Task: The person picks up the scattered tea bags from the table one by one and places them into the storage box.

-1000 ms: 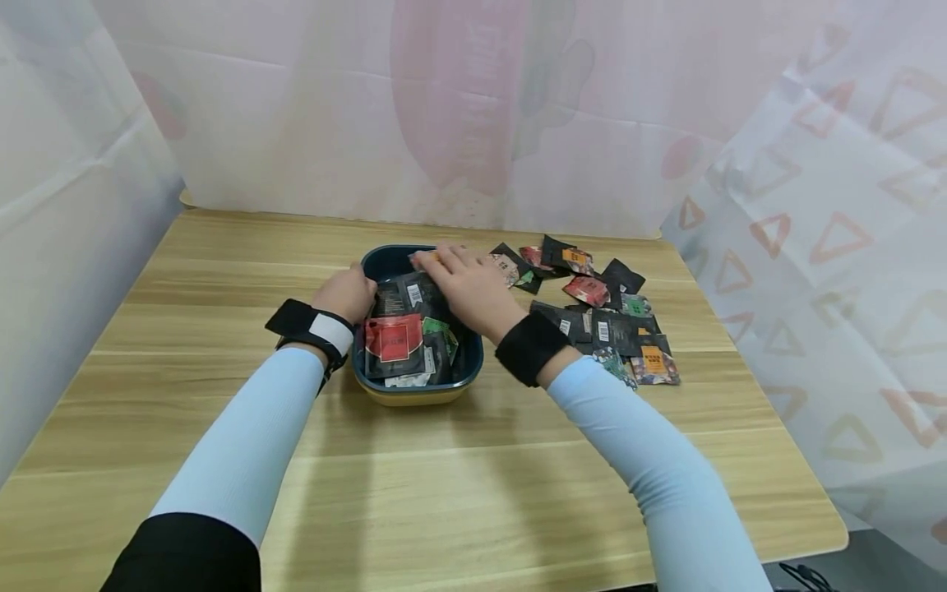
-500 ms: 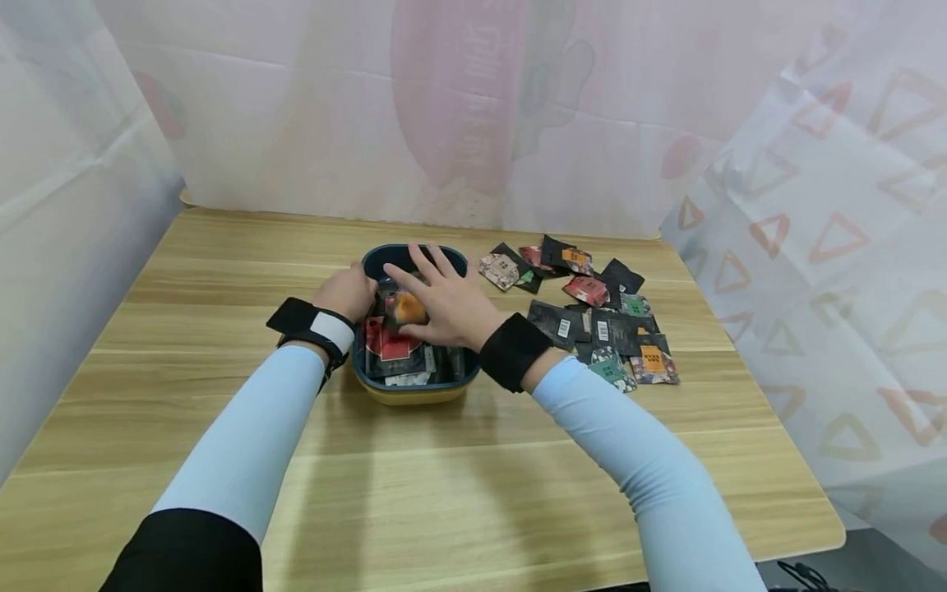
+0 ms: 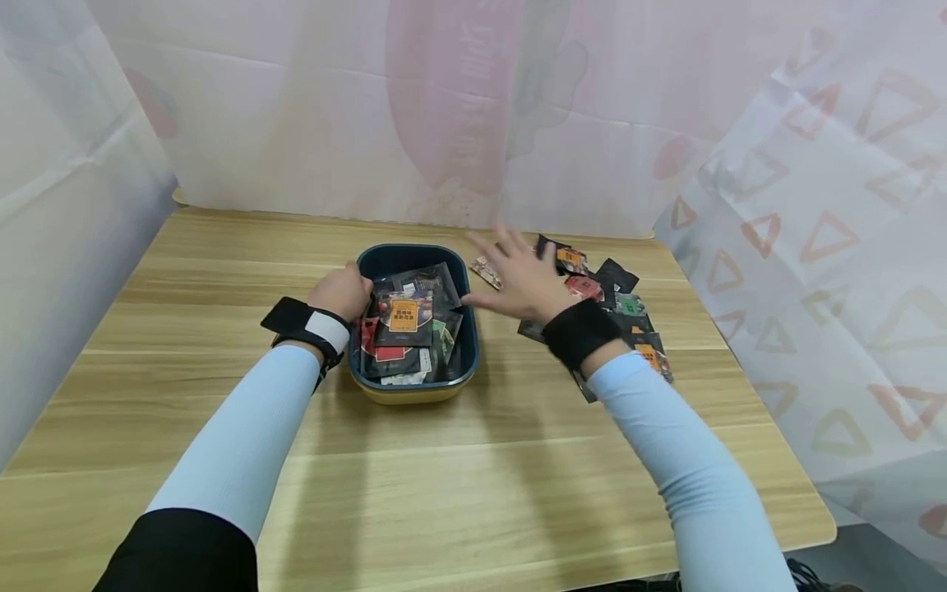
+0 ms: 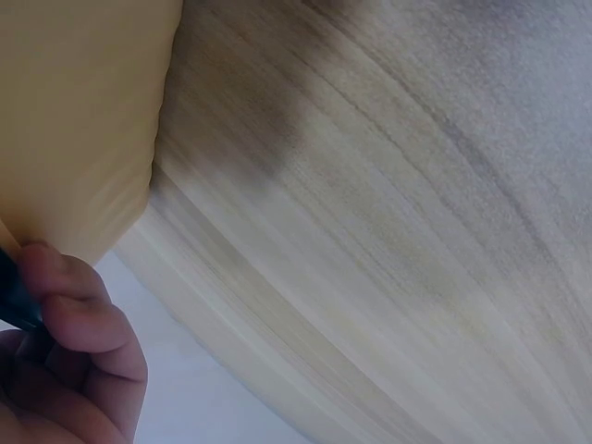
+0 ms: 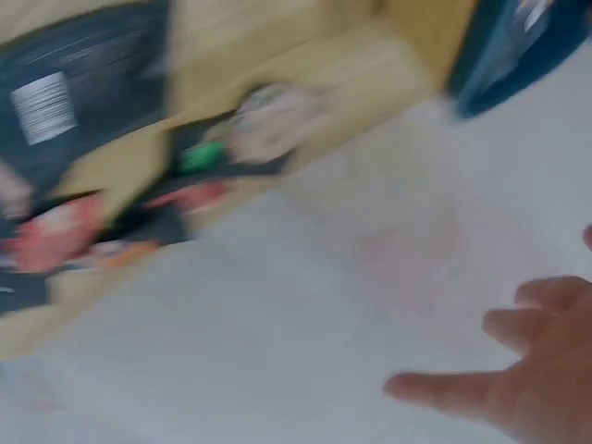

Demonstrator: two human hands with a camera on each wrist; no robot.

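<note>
A dark blue tub (image 3: 468,362) with a yellow underside sits mid-table, filled with several small dark packets; a packet with an orange label (image 3: 403,316) lies on top. My left hand (image 3: 343,290) grips the tub's left rim, its curled fingers (image 4: 69,314) against the yellow wall (image 4: 74,111). My right hand (image 3: 521,275) hovers with fingers spread and holds nothing, just right of the tub, above a scatter of loose packets (image 3: 617,304) on the wood. The right wrist view is blurred; it shows spread fingers (image 5: 518,370) and packets (image 5: 83,102).
The wooden table (image 3: 444,477) is walled by translucent white sheets at the back and both sides. Its right edge drops off near the packets. Bare wood lies in front of the tub.
My right hand left the orange-labelled packet on top in the tub, lifted out and swung right over the loose packets. The left hand stayed on the rim.
</note>
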